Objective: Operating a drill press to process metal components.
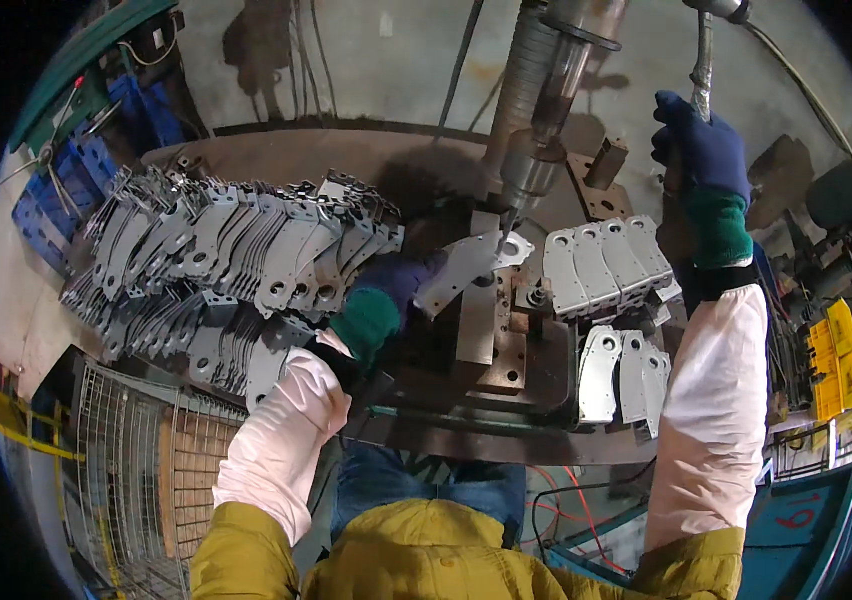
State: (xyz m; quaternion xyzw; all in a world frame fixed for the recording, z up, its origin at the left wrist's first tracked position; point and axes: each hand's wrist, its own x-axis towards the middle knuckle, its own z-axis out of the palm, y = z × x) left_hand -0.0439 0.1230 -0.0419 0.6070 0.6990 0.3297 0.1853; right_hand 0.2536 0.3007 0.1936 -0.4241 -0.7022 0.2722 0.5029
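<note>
My left hand (398, 288), in a blue and green glove, is closed on the near left end of a flat grey metal plate (458, 272). The plate's far end, with a round hole, rests at the steel fixture block (486, 325). Straight above that hole comes the drill bit (509, 222) of a drill press, held in its chuck (533, 165); whether the tip touches the plate I cannot tell. High on the right, my right hand (703, 148), gloved alike, is wrapped round the press's lever (703, 75).
Large stacks of similar plates (236, 240) fill the table's left side. Right of the fixture stand neat rows of plates (601, 265), with several more (601, 375) nearer me. A wire cage (136, 450) is lower left; yellow bins (834, 365) are far right.
</note>
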